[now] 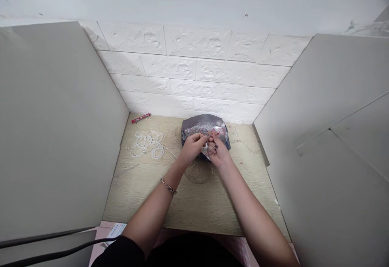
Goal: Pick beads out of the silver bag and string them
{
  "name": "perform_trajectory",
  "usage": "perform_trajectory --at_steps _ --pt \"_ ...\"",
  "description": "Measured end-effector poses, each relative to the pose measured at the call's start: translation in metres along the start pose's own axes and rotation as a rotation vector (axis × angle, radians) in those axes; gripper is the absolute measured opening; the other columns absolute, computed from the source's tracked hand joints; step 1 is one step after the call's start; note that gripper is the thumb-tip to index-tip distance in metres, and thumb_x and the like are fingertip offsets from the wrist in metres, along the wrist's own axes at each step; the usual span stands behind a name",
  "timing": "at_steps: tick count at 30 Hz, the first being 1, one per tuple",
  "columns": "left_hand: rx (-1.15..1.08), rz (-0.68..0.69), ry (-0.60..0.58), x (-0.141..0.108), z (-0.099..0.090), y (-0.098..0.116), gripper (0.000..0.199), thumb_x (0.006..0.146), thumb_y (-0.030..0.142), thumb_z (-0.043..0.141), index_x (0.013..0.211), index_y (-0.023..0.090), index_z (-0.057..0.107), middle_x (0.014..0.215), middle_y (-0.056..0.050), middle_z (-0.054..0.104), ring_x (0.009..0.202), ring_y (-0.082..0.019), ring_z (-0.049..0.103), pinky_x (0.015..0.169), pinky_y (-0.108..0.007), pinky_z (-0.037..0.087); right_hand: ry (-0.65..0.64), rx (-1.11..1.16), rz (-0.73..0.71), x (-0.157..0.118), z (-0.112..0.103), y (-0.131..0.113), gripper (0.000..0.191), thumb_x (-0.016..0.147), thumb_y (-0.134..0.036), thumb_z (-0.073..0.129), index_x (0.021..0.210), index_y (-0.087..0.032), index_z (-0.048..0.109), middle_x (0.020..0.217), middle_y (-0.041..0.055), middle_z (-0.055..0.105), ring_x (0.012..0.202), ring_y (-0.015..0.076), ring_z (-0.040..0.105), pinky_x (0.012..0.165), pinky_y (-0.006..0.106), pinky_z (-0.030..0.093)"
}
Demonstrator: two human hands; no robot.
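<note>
My left hand and my right hand meet fingertip to fingertip above a silvery-grey bag. Both are closed in a pinch, and whatever lies between the fingers is too small to make out. Small multicoloured beads show at the bag's mouth, partly hidden behind my fingers. A small dark spot, perhaps a ring, sits on my right hand. From the left, a thin beaded strand runs towards my left wrist. Under my hands, a loop of pale beaded strand rests on the wooden table.
Coiled strings of white beads lie on the left. Behind them is a narrow red packet. Thin thread or wire lies at the right. Grey panels flank the table, with a white brick-patterned wall behind.
</note>
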State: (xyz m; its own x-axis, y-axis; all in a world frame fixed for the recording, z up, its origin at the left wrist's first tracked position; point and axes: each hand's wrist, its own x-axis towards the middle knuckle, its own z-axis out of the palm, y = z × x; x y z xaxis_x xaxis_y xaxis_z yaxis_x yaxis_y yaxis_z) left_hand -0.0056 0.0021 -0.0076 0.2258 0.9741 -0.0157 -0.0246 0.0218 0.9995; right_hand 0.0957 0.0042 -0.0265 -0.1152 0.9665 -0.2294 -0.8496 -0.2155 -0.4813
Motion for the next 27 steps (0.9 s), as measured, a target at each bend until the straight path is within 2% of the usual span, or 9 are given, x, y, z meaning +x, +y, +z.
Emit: perform_trajectory --at_steps 7,14,27 --pt "-0.09 -0.012 -0.031 -0.001 0.0039 0.0011 0.018 0.068 0.031 0.052 0.065 0.013 0.053 0.049 0.004 0.047 0.037 -0.002 0.034 0.038 -0.017 0.027 -0.025 0.021 0.05 -0.0022 0.0019 0.0021 0.023 0.064 -0.029 0.061 0.061 -0.016 0.043 0.042 -0.0107 0.034 0.029 -0.0022 0.022 0.024 0.008 0.016" --pt "-0.116 -0.02 -0.017 0.0002 0.0045 -0.001 0.018 0.067 0.031 0.053 0.063 0.013 0.053 0.047 0.005 0.047 0.038 -0.002 0.034 0.039 -0.016 0.027 -0.039 0.029 0.071 -0.0024 0.0031 0.0037 0.027 0.067 -0.03 0.059 0.055 -0.015 0.039 0.043 -0.01 0.033 0.03 -0.0023 0.02 0.025 0.008 0.017" --pt "-0.15 -0.047 -0.025 -0.0029 0.0058 0.0047 0.018 0.067 0.03 0.052 0.064 0.012 0.053 0.044 0.004 0.046 0.036 -0.002 0.035 0.036 -0.016 0.025 -0.047 0.067 0.048 -0.0024 0.0026 0.0048 0.016 0.07 -0.028 0.055 0.065 -0.015 0.047 0.044 -0.0099 0.034 0.03 -0.0018 0.02 0.025 0.007 0.018"
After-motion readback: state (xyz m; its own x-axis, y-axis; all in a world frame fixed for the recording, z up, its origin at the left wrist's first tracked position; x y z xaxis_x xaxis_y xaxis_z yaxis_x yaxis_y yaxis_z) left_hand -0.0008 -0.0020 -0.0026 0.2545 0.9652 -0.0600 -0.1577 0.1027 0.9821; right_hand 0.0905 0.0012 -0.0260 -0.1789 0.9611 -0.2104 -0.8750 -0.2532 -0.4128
